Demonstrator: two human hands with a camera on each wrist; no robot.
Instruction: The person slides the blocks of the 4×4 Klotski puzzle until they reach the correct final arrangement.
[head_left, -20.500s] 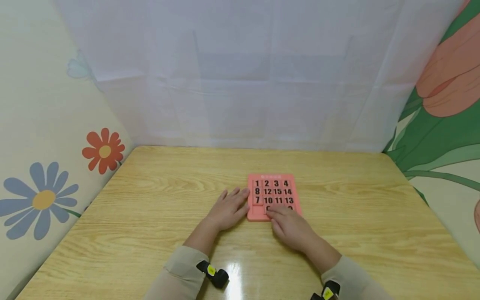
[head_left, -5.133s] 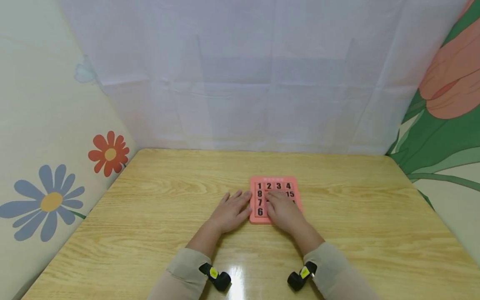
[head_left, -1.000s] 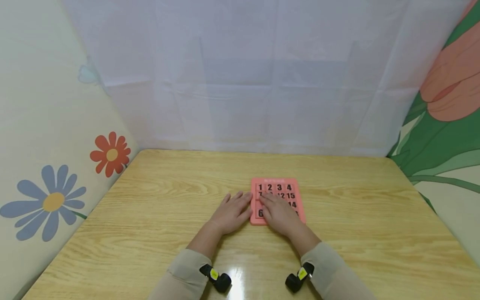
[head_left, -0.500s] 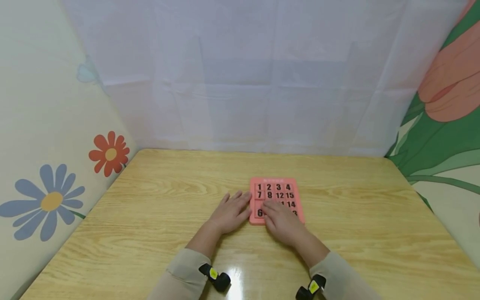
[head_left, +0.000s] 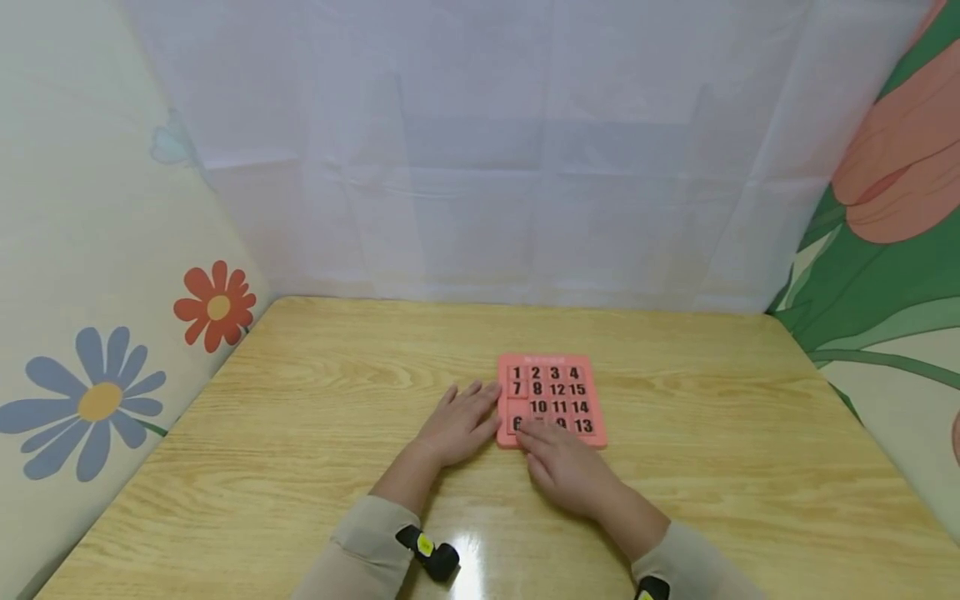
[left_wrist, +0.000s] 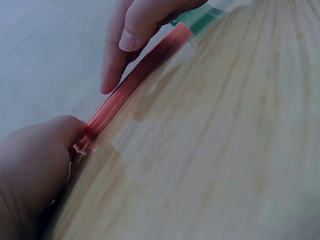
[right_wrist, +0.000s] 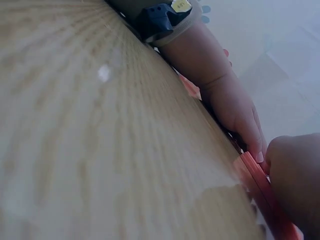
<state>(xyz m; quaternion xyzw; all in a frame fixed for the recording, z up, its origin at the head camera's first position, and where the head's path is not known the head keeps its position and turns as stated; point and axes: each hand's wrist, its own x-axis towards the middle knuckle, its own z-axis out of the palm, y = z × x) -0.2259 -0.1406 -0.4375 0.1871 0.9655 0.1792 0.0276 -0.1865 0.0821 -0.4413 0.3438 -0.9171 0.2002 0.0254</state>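
Observation:
A pink sliding number puzzle (head_left: 557, 398) lies flat on the wooden table. Its top row reads 1, 2, 3, 4, and 7, 8, 12, 15 stand below. The third row has a gap at the left, then 10, 11, 14. My left hand (head_left: 459, 423) rests beside it, fingertips and thumb against the left edge. Over the bottom row, my right hand (head_left: 566, 468) touches the tiles near the 6 (head_left: 516, 424) with extended fingers, partly covering the tile beside it. In the left wrist view the puzzle's side (left_wrist: 135, 77) shows between thumb and right-hand fingers.
The wooden table (head_left: 337, 358) reaches back to a white cloth (head_left: 480, 167). Flower-patterned walls flank it left and right. A black camera (head_left: 442, 562) is strapped to the left wrist, another (head_left: 652, 588) to the right.
Since 20 seconds ago, tiles have shifted: 7 and 8 now begin the second row, and the gap is one row higher. Lately my right hand slid down to the bottom row. Left hand stays.

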